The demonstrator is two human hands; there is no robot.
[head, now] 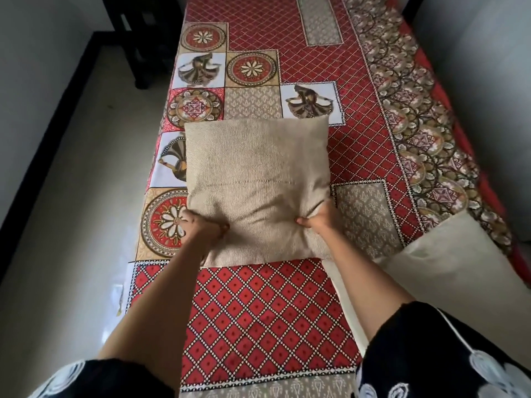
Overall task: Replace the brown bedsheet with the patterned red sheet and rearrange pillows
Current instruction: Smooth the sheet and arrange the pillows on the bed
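Two hands, left hand (201, 225) and right hand (314, 222), pinch the square beige woven cushion's (255, 179) near edge; dragging it risks rucking the patterned red cotton sheet (310, 64).

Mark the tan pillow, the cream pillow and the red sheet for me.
tan pillow (258, 179): head view, middle of its face.
cream pillow (448, 271): head view, its bare top.
red sheet (258, 311): head view, diamond panel between the forearms.

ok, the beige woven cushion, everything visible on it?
The square beige woven cushion looks like coarse, burlap-like fabric, with a stitched seam line across its middle. It sits on the patterned red bedsheet. The left hand and right hand grip its near edge, bunching the fabric.
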